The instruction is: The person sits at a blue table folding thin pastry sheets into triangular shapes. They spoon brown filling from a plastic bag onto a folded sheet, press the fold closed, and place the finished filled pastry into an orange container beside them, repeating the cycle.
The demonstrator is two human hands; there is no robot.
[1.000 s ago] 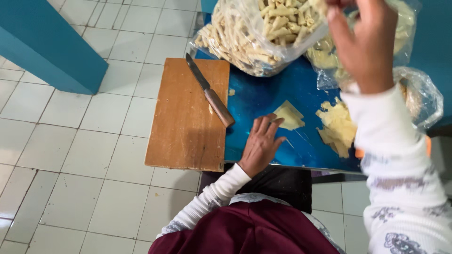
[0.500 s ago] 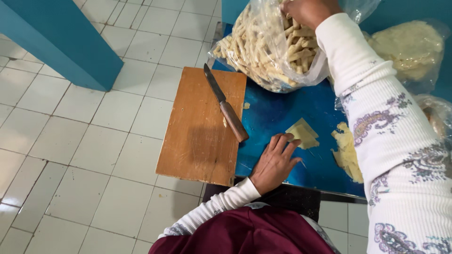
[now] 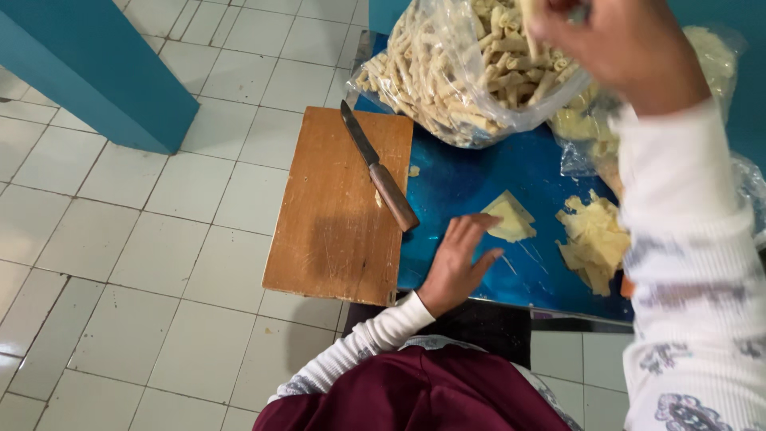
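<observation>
Dough pieces [image 3: 591, 237] on blue table [image 3: 471, 172] (tiled floor [image 3: 159, 199])

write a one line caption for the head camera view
Left hand flat on the blue table beside a dough sheet, right hand raised over the bag of rolls.

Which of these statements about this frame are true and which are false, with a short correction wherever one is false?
1. The knife lies on the wooden cutting board. True, though the end of its handle sticks out over the blue table.
2. The left hand is gripping the knife handle. False: it rests flat on the blue table, apart from the knife.
3. The right hand is raised at the clear plastic bag full of pale sticks. True.
4. The small pale sheet lies on the cutting board. False: it lies on the blue table, by the left hand's fingers.
5. The floor is covered in dark carpet. False: it is pale square tiles.
</observation>
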